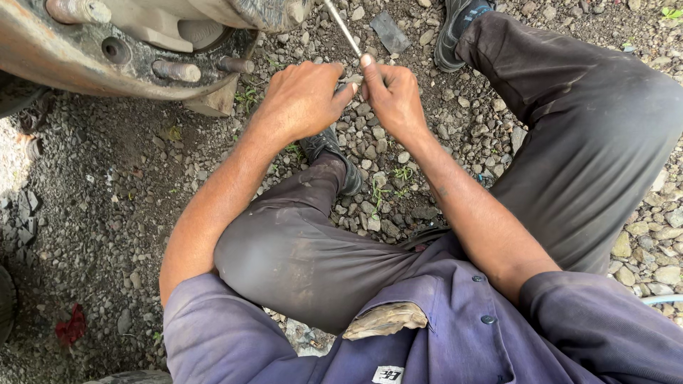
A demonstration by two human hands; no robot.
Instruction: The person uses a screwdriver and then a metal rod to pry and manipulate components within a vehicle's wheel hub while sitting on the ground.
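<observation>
- Head view: I look down on my own lap, both knees bent in dark trousers, seated on gravel ground [107,213].
- My left hand [302,99] sits upper centre of the frame, fingers [340,94] curled shut around the lower end of a thin metal rod [343,28].
- My right hand [393,96] is touching the left, just right of it, fingers clenched on the same rod, thumb [367,71] pressed up along it.
- The rod runs up from both hands, tilted left, and leaves the top edge of the frame.
- Upper left: a rusty wheel hub [107,57] with protruding studs [176,70], near the left hand but apart from it.
- A red rag [71,327] lies lower left on the gravel.
</observation>
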